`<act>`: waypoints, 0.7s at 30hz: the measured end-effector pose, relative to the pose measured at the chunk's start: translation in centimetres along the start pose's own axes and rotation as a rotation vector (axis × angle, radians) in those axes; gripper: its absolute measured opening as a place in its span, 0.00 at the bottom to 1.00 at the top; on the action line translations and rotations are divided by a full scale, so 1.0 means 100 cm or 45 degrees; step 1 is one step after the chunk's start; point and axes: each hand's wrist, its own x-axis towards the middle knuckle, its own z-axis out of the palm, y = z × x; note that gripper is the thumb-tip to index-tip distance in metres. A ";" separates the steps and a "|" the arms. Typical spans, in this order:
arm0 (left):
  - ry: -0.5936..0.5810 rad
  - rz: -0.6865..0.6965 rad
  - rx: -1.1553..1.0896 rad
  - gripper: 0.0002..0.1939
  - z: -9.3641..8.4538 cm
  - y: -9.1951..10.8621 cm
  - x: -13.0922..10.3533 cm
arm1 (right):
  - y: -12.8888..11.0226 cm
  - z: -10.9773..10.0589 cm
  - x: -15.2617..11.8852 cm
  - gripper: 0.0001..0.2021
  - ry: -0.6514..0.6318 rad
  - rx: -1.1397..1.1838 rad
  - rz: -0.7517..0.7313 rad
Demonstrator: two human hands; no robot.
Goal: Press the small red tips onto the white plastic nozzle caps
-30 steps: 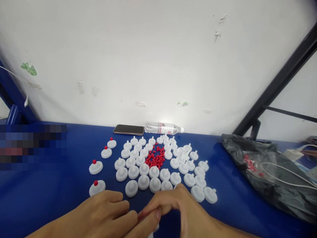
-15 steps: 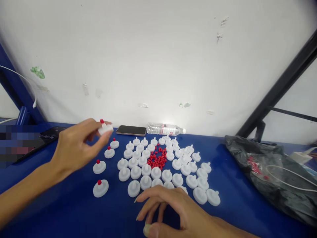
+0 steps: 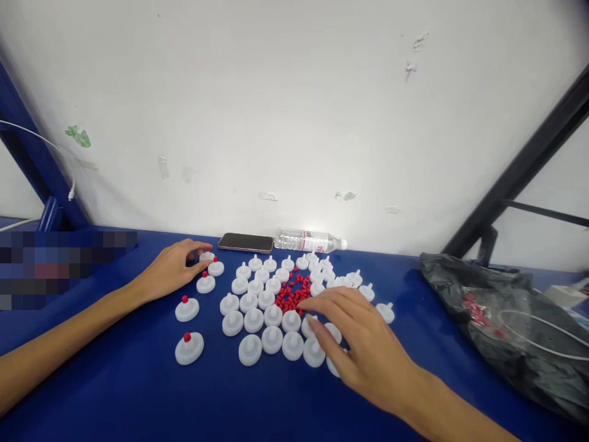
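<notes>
At the far end of a left-hand column, my left hand (image 3: 172, 270) has thumb and forefinger around a white round cap with a red tip (image 3: 207, 256), which is down at table level. Just nearer stand more red-tipped white caps, among them one (image 3: 188, 348) at the column's front. My right hand (image 3: 363, 337) reaches over the middle group with thumb and fingers apart. Its forefinger tip is at the edge of a pile of small red caps (image 3: 288, 298); I see nothing held. Plain white round caps with spouts (image 3: 250, 349) surround the pile, some hidden under my right hand.
A phone (image 3: 245, 242) and a clear plastic bottle (image 3: 308, 240) lie along the wall at the back of the blue table (image 3: 221, 399). On the right is a black plastic bag (image 3: 515, 362) with a clear bag of red pieces and a white cable on it.
My left hand has lowered the red-tipped white cap from the air to the column's far end. My right hand has moved forward from the table's front to the red pile.
</notes>
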 end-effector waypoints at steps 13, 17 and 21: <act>0.484 0.408 -0.022 0.10 -0.045 0.068 -0.032 | 0.029 -0.008 0.007 0.20 -0.408 0.015 0.177; 0.473 0.919 -0.110 0.10 -0.040 0.106 -0.061 | 0.030 -0.009 0.007 0.22 -0.444 0.017 0.170; 0.258 1.114 -0.075 0.08 -0.026 0.128 -0.082 | 0.030 -0.008 0.008 0.22 -0.443 0.006 0.162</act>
